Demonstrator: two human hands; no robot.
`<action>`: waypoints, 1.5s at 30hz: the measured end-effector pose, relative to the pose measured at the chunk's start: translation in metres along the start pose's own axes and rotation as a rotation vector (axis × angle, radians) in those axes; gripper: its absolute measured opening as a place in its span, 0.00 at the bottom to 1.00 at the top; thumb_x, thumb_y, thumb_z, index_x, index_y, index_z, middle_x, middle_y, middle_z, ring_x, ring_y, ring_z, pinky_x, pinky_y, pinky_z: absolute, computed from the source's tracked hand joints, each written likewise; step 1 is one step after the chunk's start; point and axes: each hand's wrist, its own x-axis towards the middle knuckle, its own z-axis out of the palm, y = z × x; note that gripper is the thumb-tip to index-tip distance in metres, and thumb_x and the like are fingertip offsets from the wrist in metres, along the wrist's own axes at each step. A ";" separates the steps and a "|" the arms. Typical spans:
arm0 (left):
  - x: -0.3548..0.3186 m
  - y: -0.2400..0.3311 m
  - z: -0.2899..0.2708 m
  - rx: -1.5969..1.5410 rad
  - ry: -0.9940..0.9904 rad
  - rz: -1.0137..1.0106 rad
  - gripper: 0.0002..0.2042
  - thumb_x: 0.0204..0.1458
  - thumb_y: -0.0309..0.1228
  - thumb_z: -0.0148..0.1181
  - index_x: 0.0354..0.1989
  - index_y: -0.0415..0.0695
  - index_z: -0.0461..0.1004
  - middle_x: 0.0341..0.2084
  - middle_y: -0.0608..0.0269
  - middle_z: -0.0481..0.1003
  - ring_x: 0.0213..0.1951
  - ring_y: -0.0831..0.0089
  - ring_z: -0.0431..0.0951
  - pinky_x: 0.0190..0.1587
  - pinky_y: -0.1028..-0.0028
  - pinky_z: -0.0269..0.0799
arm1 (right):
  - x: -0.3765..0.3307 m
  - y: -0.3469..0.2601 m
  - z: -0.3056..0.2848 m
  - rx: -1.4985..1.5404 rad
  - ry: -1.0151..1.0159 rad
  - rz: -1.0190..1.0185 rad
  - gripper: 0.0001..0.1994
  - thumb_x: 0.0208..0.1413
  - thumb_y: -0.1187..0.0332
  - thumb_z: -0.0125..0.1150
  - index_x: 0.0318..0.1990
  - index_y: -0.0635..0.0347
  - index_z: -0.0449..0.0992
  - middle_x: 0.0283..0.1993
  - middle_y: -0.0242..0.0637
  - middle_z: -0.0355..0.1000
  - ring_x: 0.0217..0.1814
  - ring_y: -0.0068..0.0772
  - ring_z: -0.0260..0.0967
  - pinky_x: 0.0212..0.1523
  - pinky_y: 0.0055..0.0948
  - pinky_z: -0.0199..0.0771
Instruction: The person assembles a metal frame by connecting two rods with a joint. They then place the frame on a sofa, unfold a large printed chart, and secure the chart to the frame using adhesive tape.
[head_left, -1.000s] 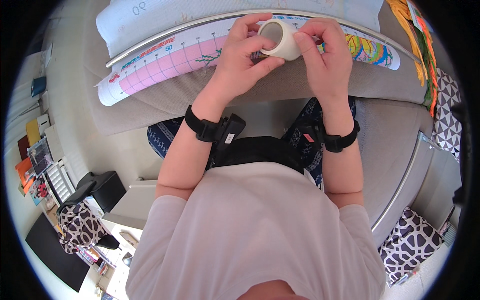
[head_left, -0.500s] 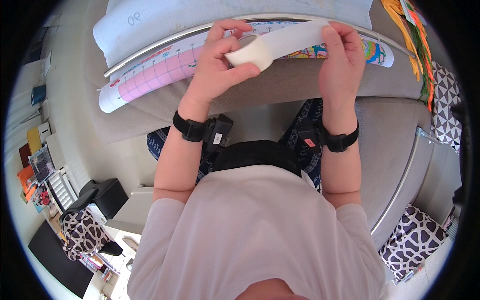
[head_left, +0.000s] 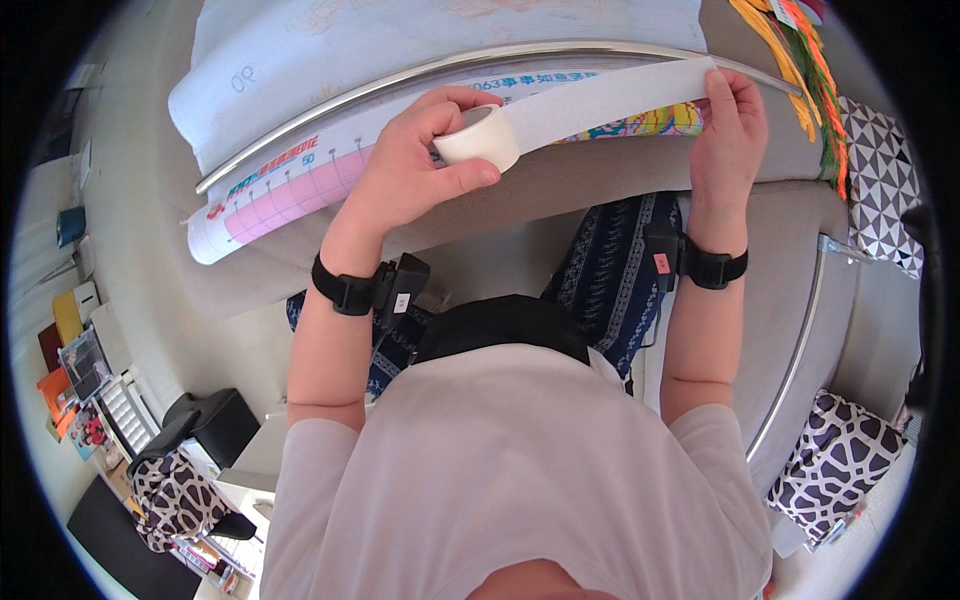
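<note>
A roll of white tape (head_left: 484, 143) sits in my left hand (head_left: 415, 165), with the fingers and thumb closed round it. From the roll a wide white strip (head_left: 600, 100) stretches across to my right hand (head_left: 730, 130), whose thumb and fingers pinch its free end. Behind the strip lies a rolled cross-stitch canvas (head_left: 300, 195) with a pink grid on its left part and a colourful pattern showing under the strip. A thin metal rod (head_left: 420, 80) runs along the canvas's far side. Part of the canvas is hidden by my left hand and the tape.
Everything rests on a grey-beige sofa (head_left: 560, 180). A pale blue-white cloth (head_left: 330, 60) spreads beyond the rod. Orange, yellow and green thread skeins (head_left: 815, 90) hang at the far right, near a triangle-patterned cushion (head_left: 883, 190). A black chair (head_left: 215, 425) stands at the left.
My hands have moved farther apart, drawing out a longer strip of tape. The right hand went rightward and slightly down; the left hand and roll shifted left and down.
</note>
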 end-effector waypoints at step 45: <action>-0.002 0.016 0.019 0.830 -0.069 0.399 0.21 0.44 0.39 0.62 0.45 0.43 0.68 0.46 0.53 0.69 0.48 0.55 0.68 0.50 0.60 0.64 | -0.033 -0.208 -0.053 -0.744 -0.192 -0.871 0.05 0.61 0.75 0.49 0.41 0.66 0.63 0.31 0.50 0.69 0.32 0.36 0.66 0.34 0.27 0.65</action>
